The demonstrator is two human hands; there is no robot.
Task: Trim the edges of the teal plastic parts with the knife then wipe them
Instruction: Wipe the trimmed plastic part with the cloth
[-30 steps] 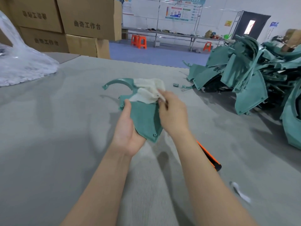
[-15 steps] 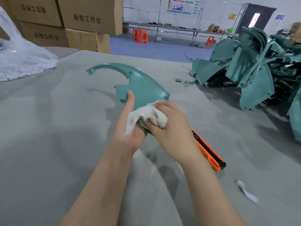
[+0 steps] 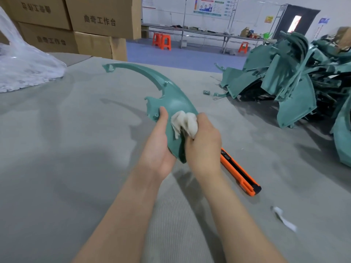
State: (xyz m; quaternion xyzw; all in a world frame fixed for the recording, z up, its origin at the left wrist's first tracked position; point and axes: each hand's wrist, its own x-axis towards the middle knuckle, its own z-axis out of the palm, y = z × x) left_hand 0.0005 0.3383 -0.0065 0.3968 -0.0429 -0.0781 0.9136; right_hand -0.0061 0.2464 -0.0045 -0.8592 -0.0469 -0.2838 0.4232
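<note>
Left hand gripping one teal part, right hand clutching one cloth, one knife beside.

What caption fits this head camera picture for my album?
Left hand holds a teal part while right hand wipes it with a cloth; knife lies nearby.

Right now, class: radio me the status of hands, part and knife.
Left hand holds teal part. Right hand presses cloth on it. Knife idle on table.
</note>
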